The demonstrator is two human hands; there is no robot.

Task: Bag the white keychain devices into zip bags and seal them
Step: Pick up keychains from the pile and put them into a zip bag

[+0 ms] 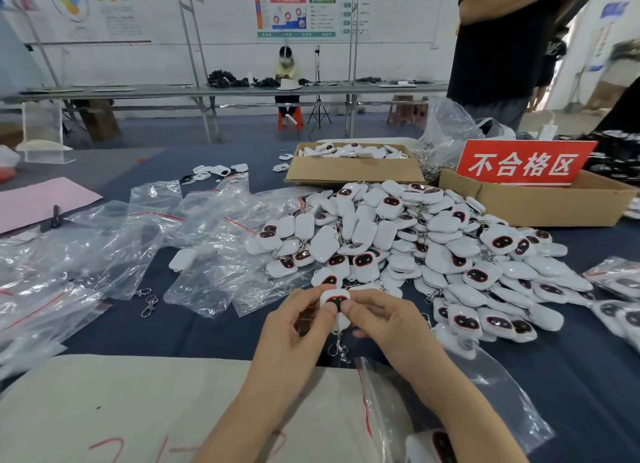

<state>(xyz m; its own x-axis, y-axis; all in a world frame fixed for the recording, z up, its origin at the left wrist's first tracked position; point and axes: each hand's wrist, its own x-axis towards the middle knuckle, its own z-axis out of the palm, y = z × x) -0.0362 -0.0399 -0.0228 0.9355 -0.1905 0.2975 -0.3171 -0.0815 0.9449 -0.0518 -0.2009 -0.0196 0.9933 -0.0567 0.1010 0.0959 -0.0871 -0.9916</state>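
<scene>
White keychain devices [408, 241] with black, red-rimmed faces lie on a dark blue tablecloth [588, 376].

Both hands, left [297, 327] and right [381, 319], are pinching one white keychain device [335, 301]. A device pile [433, 248] is lying beyond, with empty zip bags [166, 241] leftward.

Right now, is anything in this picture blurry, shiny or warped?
Head view: the wall posters are soft and unreadable; glare streaks the zip bags; the wide-angle lens stretches things near the edges; the held keychain device is fairly sharp.
</scene>
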